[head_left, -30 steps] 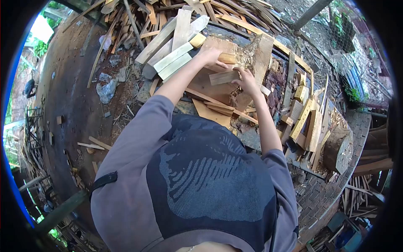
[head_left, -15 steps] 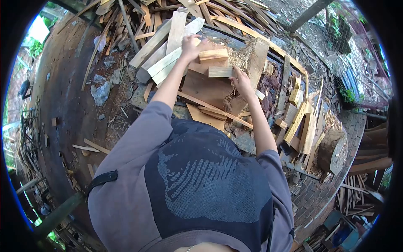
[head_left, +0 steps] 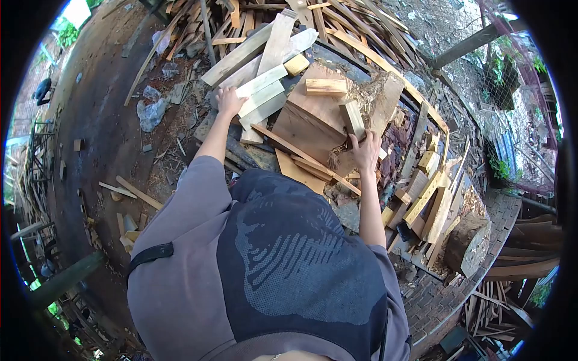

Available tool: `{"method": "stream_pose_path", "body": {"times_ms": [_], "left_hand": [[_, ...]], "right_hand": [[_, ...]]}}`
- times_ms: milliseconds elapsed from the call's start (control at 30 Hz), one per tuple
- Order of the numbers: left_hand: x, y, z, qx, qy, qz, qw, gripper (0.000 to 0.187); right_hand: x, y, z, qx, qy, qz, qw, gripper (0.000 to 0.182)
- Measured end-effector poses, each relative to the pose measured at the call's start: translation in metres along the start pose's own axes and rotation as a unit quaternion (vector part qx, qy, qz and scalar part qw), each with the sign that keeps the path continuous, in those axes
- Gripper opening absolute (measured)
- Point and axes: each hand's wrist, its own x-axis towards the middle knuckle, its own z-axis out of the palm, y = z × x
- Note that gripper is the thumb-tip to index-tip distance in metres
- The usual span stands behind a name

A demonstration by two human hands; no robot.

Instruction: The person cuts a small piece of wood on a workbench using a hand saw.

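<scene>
My left hand (head_left: 229,101) is at the left end of a pale wooden board (head_left: 263,82), its fingers closed around that end. Just below it lies a second pale board (head_left: 264,103). My right hand (head_left: 366,151) has thumb and fingers at the near end of a short wood block (head_left: 353,119), which lies slanted on a wide brown wooden block (head_left: 310,114). Farther back on that surface rests another short block (head_left: 326,87). A yellowish block (head_left: 297,64) sits beyond the pale boards.
Several wood offcuts (head_left: 421,201) lie to the right, near a round log (head_left: 468,243). A pile of slats (head_left: 361,24) is at the back. Thin strips (head_left: 307,159) lie at the front edge, and a plastic bag (head_left: 150,114) is on the ground at left.
My left hand has left the yellowish block and moved left to the pale board's end. The short block by my right hand has turned from crosswise to slanted, and that hand is nearer me.
</scene>
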Motion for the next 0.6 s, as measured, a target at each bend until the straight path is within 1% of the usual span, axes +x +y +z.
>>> {"method": "stream_pose_path", "body": {"times_ms": [33,133,167,233,267,367,467,567,600], "left_hand": [[0.005,0.000,0.007,-0.020,0.008,-0.003,1.000,0.065],[0.027,-0.019,0.014,-0.073,-0.085,0.042,0.993,0.060],[0.030,-0.024,0.014,-0.123,-0.162,0.003,0.979,0.059],[0.038,-0.024,0.001,-0.218,-0.304,-0.074,0.925,0.056],[0.036,-0.023,-0.004,-0.246,-0.349,-0.094,0.899,0.055],[0.020,-0.029,0.000,-0.289,-0.366,-0.087,0.880,0.053],[0.007,-0.029,-0.003,-0.321,-0.402,-0.140,0.846,0.047],[-0.008,-0.033,0.000,-0.331,-0.419,-0.160,0.830,0.041],[-0.011,-0.036,0.005,-0.341,-0.399,-0.158,0.837,0.038]], "right_hand": [[-0.001,0.001,0.000,0.005,0.002,0.000,1.000,0.050],[-0.002,0.001,-0.001,0.024,-0.002,0.015,1.000,0.049],[-0.004,0.001,-0.002,0.031,0.003,0.018,0.999,0.049],[-0.001,0.001,-0.001,0.046,0.018,0.019,0.999,0.048],[-0.002,-0.001,-0.002,0.047,0.020,0.020,0.998,0.048],[-0.003,0.005,0.000,0.054,0.017,0.018,0.998,0.048],[-0.003,0.008,0.002,0.061,0.020,0.015,0.998,0.049],[-0.006,0.005,-0.002,0.067,0.030,0.011,0.997,0.048],[-0.005,0.003,-0.003,0.069,0.038,0.010,0.997,0.049]]}}
